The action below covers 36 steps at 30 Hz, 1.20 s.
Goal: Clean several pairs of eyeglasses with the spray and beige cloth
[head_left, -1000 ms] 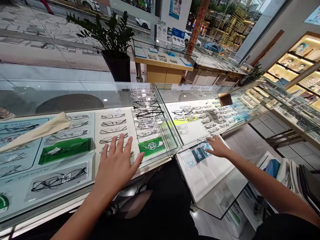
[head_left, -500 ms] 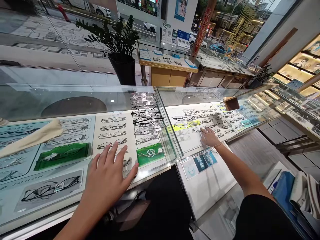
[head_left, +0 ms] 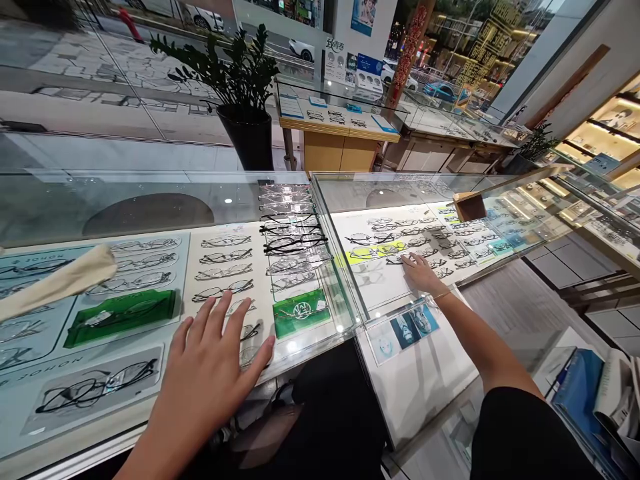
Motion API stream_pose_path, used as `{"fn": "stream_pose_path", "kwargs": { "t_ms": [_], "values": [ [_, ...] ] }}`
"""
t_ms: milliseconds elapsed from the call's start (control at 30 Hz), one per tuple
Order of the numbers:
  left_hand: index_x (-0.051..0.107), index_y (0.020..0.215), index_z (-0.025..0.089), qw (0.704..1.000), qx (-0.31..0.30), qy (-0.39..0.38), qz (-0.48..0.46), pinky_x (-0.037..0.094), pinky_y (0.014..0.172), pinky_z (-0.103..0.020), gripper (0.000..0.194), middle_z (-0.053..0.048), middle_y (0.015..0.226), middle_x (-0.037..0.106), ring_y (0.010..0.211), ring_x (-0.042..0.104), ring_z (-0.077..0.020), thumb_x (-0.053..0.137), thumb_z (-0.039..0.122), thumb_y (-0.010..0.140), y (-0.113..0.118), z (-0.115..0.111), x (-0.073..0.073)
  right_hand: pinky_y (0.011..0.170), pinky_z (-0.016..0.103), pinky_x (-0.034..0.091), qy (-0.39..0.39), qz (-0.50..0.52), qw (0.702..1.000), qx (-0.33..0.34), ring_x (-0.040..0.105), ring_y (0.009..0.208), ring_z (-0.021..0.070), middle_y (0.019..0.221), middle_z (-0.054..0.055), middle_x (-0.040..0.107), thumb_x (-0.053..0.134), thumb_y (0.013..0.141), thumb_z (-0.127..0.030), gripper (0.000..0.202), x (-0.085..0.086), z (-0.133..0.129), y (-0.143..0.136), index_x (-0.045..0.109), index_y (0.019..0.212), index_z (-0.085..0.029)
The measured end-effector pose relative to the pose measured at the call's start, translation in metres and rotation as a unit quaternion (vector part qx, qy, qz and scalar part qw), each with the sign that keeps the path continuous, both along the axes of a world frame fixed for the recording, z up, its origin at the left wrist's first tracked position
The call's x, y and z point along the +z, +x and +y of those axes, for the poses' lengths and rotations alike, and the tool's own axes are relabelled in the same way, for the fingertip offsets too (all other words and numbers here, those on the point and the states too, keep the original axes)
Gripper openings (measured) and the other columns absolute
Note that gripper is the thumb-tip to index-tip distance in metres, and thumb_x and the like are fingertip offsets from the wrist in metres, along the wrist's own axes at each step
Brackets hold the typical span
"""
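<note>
My left hand (head_left: 210, 357), fingers spread and holding nothing, is over the near edge of the left glass display case (head_left: 240, 175), beside a column of eyeglasses (head_left: 226, 255). My right hand (head_left: 419, 273) is open above the right display case (head_left: 345, 293), close to a pair of glasses on a yellow strip (head_left: 375, 251). Between the hands, a green packet (head_left: 301, 312) lies below a column of dark-framed glasses (head_left: 295, 244). Another green packet (head_left: 121, 317) and a large pair of glasses on a grey pad (head_left: 97, 387) are left of my left hand.
A beige cloth-like strip (head_left: 65, 280) lies at the left. Beyond the cases stand a potted plant (head_left: 245, 100) and a further display table (head_left: 340, 132). A wooden box (head_left: 470, 207) sits on the right case; blue folders (head_left: 580, 383) are at the lower right.
The view has shifted slightly. My left hand appears a little lower and further left, its fingers still spread. My right hand keeps nearly the same place over the right case.
</note>
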<state>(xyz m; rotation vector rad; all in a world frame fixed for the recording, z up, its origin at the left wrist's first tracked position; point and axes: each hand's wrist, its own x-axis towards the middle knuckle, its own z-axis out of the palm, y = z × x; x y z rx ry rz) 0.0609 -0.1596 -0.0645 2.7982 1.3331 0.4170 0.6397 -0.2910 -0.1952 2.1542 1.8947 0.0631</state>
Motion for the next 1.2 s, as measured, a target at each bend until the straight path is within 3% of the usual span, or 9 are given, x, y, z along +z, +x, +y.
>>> {"fn": "stream_pose_path", "kwargs": {
  "t_ms": [300,533,700,800,867,900,1033,1133,1200],
  "values": [
    [0.056,0.155,0.007,1.0,-0.002,-0.014,-0.002,0.029,0.129,-0.065,0.087,-0.026,0.171,0.042,0.162,0.035,-0.047,0.031,0.07,0.101,-0.001,-0.001,0.001,0.134,0.059,0.024,-0.022,-0.029,0.999,0.019,0.028,0.165,0.0393,0.179,0.01,0.037,0.038,0.108,-0.034,0.065,0.001,0.005,0.012,0.046,0.167,-0.01],
    [0.058,0.155,0.007,1.0,0.003,-0.013,-0.009,0.029,0.13,-0.065,0.086,-0.025,0.172,0.042,0.162,0.035,-0.0462,0.031,0.068,0.101,0.0,-0.001,0.001,0.134,0.057,0.022,-0.071,0.019,0.996,-0.044,0.025,0.166,0.0384,0.179,0.014,0.036,0.038,0.109,-0.03,0.058,0.049,-0.005,-0.031,0.056,0.159,-0.009],
    [0.059,0.155,0.007,1.0,0.006,-0.012,-0.008,0.029,0.13,-0.065,0.086,-0.025,0.172,0.043,0.162,0.035,-0.0458,0.033,0.068,0.1,0.001,-0.002,0.001,0.104,0.049,0.052,-0.223,0.097,0.963,-0.119,0.07,0.123,0.0378,0.126,0.023,0.078,0.05,0.106,-0.033,0.039,0.081,-0.053,-0.103,0.083,0.113,-0.013],
    [0.057,0.156,0.007,1.0,0.005,-0.012,-0.003,0.028,0.131,-0.064,0.086,-0.024,0.172,0.042,0.163,0.034,-0.0446,0.033,0.068,0.101,0.002,-0.003,0.001,0.077,0.032,0.056,-0.367,0.234,0.893,-0.111,0.077,0.083,0.0237,0.091,0.009,0.083,0.066,0.1,-0.046,0.033,0.124,-0.083,-0.147,0.084,0.093,-0.02],
    [0.056,0.157,0.007,1.0,0.004,-0.012,-0.001,0.027,0.132,-0.064,0.085,-0.024,0.173,0.041,0.164,0.032,-0.0443,0.033,0.067,0.102,0.002,-0.004,0.001,0.077,0.031,0.056,-0.44,0.453,0.771,-0.081,0.077,0.083,0.0216,0.091,0.008,0.083,0.064,0.103,-0.053,0.04,0.168,-0.089,-0.171,0.084,0.109,-0.018],
    [0.056,0.158,0.007,1.0,0.004,-0.013,-0.001,0.027,0.132,-0.064,0.085,-0.024,0.173,0.041,0.164,0.031,-0.0444,0.032,0.067,0.102,0.002,-0.004,0.001,0.08,0.032,0.057,-0.408,0.523,0.747,-0.048,0.077,0.085,0.0216,0.091,0.009,0.083,0.061,0.104,-0.056,0.047,0.192,-0.087,-0.18,0.082,0.118,-0.017],
    [0.054,0.16,0.006,1.0,0.004,-0.02,-0.003,0.025,0.133,-0.064,0.085,-0.025,0.174,0.038,0.165,0.03,-0.0445,0.031,0.066,0.104,0.003,-0.006,0.0,0.098,0.04,0.057,-0.147,0.54,0.828,0.035,0.076,0.109,0.0253,0.116,0.011,0.082,0.058,0.107,-0.062,0.052,0.259,-0.048,-0.198,0.078,0.132,-0.021],
    [0.051,0.162,0.007,0.999,0.007,-0.03,-0.01,0.024,0.134,-0.064,0.084,-0.024,0.175,0.037,0.166,0.028,-0.0434,0.033,0.065,0.104,0.004,-0.007,0.001,0.126,0.056,0.039,0.072,0.324,0.942,0.039,0.054,0.149,0.0354,0.159,0.014,0.063,0.046,0.11,-0.066,0.062,0.257,-0.004,-0.198,0.072,0.145,-0.021],
    [0.051,0.163,0.008,0.999,0.009,-0.035,-0.016,0.024,0.134,-0.063,0.083,-0.023,0.175,0.038,0.167,0.028,-0.0426,0.035,0.065,0.104,0.005,-0.008,0.001,0.133,0.063,0.025,0.1,0.174,0.979,0.024,0.031,0.164,0.042,0.176,0.015,0.041,0.037,0.109,-0.07,0.075,0.241,0.024,-0.195,0.066,0.152,-0.016]
  ]
}}
